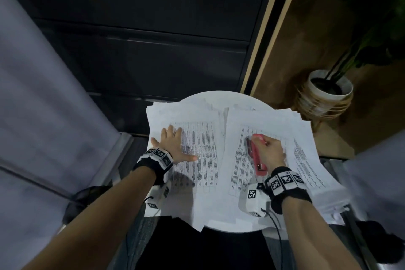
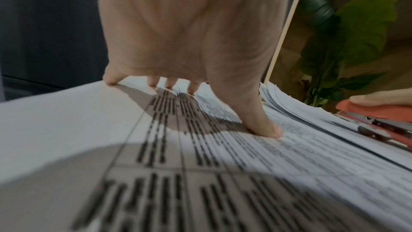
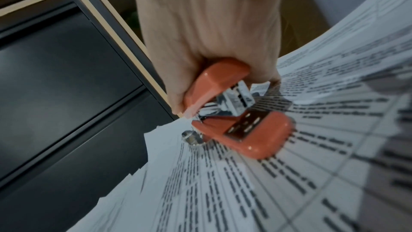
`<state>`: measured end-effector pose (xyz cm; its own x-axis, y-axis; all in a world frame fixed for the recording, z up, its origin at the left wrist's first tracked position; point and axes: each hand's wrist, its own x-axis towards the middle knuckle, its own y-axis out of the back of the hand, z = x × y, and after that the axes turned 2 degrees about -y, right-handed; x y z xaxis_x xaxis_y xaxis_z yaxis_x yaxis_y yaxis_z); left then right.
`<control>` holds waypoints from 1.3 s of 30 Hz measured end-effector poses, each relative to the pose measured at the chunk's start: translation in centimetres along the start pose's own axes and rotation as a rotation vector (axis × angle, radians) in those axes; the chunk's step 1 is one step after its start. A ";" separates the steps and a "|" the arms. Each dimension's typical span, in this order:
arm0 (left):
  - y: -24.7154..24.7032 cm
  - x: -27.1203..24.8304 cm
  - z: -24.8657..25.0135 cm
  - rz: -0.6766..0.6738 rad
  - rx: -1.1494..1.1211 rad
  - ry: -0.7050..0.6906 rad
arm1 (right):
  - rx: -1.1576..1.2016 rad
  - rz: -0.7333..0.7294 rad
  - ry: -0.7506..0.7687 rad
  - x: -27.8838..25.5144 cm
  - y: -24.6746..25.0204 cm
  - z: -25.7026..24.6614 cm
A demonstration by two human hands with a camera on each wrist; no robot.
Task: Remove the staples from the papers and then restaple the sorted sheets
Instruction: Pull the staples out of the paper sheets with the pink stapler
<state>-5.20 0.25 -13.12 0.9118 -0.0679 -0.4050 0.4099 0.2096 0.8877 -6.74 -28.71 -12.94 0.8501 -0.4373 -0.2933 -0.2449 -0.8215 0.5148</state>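
Two stacks of printed sheets cover a small round white table [image 1: 219, 96]. My left hand [image 1: 173, 144] lies flat with spread fingers on the left stack [image 1: 203, 138]; in the left wrist view its fingertips [image 2: 265, 128] press the paper [image 2: 111, 130]. My right hand [image 1: 271, 149] grips a pink-red stapler [image 1: 256, 155] that rests on the right stack [image 1: 263, 173]. In the right wrist view the stapler [image 3: 240, 112] has its jaws slightly apart over the printed sheet [image 3: 289, 183], fingers curled over its top.
A dark cabinet [image 1: 142, 39] stands behind the table. A potted plant [image 1: 326, 92] sits on the floor at the right. Grey upholstery [image 1: 43, 105] flanks the left side. Papers overhang the table's edges.
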 end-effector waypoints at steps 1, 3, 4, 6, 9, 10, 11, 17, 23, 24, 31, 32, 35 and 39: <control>0.2 0.1 -0.1 0.025 0.014 -0.019 | 0.000 -0.010 0.006 0.0 0.2 -0.2; 1.3 0.5 -0.6 0.124 0.017 -0.049 | 0.004 -0.016 0.021 0.5 0.3 -0.2; 1.9 0.8 -1.0 0.178 0.017 -0.041 | -0.012 -0.005 0.028 0.5 0.3 -0.3; 3.2 1.7 -1.8 0.227 0.018 0.026 | -0.061 0.020 0.021 0.6 0.2 -0.3; 4.4 2.9 -2.2 0.140 -0.051 0.150 | -0.085 0.017 0.041 1.2 0.1 0.3; 4.5 3.2 -2.0 0.132 -0.066 0.175 | -0.071 0.017 0.034 1.3 -0.1 0.6; 4.7 3.5 -1.7 0.140 -0.069 0.190 | -0.067 0.005 0.045 1.7 -0.4 1.0; 5.0 5.0 -1.6 0.136 -0.086 0.149 | -0.135 0.039 0.061 2.6 -0.7 1.3; 5.2 5.9 -2.2 0.103 0.085 -0.020 | -0.148 0.040 0.070 2.7 -0.6 1.7; 5.4 6.0 -2.2 0.105 0.114 -0.034 | -0.159 0.044 0.072 2.6 -0.5 1.5; 5.8 5.6 -1.5 0.288 0.218 0.055 | -0.180 0.039 0.063 1.8 -0.4 0.7; 5.9 5.6 -1.5 0.349 0.200 0.070 | -0.177 0.042 0.058 1.7 -0.4 0.7; 6.5 5.2 -2.1 0.471 -0.175 -0.014 | -0.174 0.054 0.053 1.8 -0.3 0.8; 7.8 3.6 -3.3 0.537 -0.875 -0.121 | -0.183 0.049 0.062 1.8 -0.4 0.9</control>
<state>1.18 4.87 -8.38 0.9856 0.1562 0.0650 -0.1686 0.8740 0.4558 -5.57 -29.49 -14.36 0.8680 -0.4467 -0.2169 -0.2024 -0.7172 0.6669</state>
